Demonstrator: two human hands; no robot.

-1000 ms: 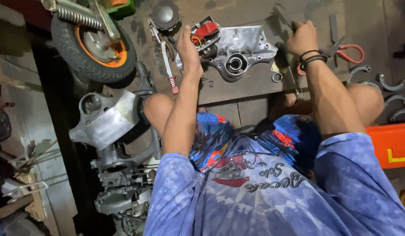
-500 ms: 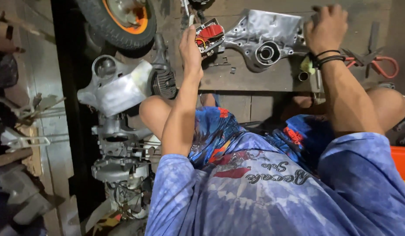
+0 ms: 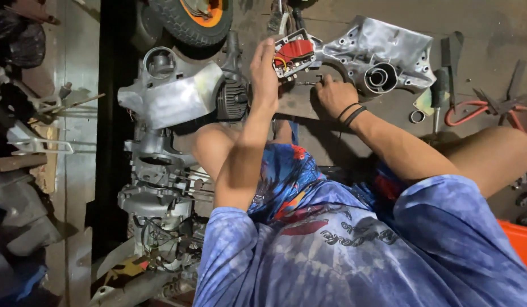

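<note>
Gripping a red-capped part (image 3: 293, 55), left hand (image 3: 264, 74) fingers clamp; right hand (image 3: 333, 95) fingers pinch a small screw (image 3: 306, 83).

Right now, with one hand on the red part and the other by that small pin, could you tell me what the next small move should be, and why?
Probably pinch up the small pin. The right hand rests on the board with its fingertips at the pin, while the left hand already steadies the red part beside the silver engine cover. Whether the pin is gripped yet is hard to tell.
</note>
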